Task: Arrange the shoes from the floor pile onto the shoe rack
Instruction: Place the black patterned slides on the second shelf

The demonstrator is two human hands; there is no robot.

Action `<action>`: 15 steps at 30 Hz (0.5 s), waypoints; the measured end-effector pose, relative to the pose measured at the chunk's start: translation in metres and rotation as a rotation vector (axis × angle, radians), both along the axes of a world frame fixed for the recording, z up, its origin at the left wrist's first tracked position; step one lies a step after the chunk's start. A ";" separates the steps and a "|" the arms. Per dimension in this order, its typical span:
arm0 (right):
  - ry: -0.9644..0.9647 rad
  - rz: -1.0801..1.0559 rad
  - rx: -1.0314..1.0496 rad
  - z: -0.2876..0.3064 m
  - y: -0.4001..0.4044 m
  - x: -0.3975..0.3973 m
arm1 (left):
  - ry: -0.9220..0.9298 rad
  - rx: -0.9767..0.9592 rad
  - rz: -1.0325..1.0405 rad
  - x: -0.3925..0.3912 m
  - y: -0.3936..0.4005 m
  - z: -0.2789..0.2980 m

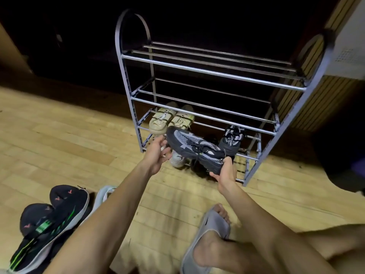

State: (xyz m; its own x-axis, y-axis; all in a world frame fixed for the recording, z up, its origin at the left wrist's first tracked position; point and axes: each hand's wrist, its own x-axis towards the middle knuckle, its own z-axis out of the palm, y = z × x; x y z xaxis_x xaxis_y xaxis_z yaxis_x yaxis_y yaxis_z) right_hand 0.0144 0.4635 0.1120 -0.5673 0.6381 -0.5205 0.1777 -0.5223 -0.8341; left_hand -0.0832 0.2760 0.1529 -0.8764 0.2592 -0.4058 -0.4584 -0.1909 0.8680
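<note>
Midway through stocking the shoe rack [207, 72], the right hand [224, 175] grips the heel of a dark sneaker [194, 150] at frame centre, the left hand [157, 155] loosely open by its toe, and next it likely needs seating beside its mate [232, 138].

The floor [69, 139] is pale wood laid in long planks, lit warmly near the camera and falling off into shadow farther back. Small dark specks lie scattered on the boards at the right. Beyond the lit strip the room is almost black, and no wall surface can be made out there. At the upper right stands a panel of vertical wooden slats [308, 91], with a white surface [349, 46] beside it. A tan vertical surface [11, 54] edges the far left.
</note>
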 end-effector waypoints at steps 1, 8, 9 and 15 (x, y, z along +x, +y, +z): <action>0.025 -0.041 -0.049 0.000 -0.001 -0.001 | 0.004 -0.023 -0.018 -0.002 0.004 -0.002; 0.135 -0.213 -0.326 -0.002 -0.014 -0.021 | -0.003 -0.119 -0.182 0.005 0.042 -0.008; 0.141 -0.227 -0.348 -0.003 -0.014 -0.026 | -0.006 -0.131 -0.203 0.006 0.047 -0.011; 0.205 -0.351 -0.421 0.011 -0.014 -0.060 | -0.015 -0.105 -0.262 0.001 0.066 -0.021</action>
State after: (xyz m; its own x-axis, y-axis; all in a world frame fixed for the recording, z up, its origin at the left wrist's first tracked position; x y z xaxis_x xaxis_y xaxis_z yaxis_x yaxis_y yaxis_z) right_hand -0.0455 0.4497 0.1227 -0.4754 0.5684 -0.6715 -0.2090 -0.8144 -0.5414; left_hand -0.0818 0.3419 0.1316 -0.7786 0.4322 -0.4549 -0.4932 0.0267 0.8695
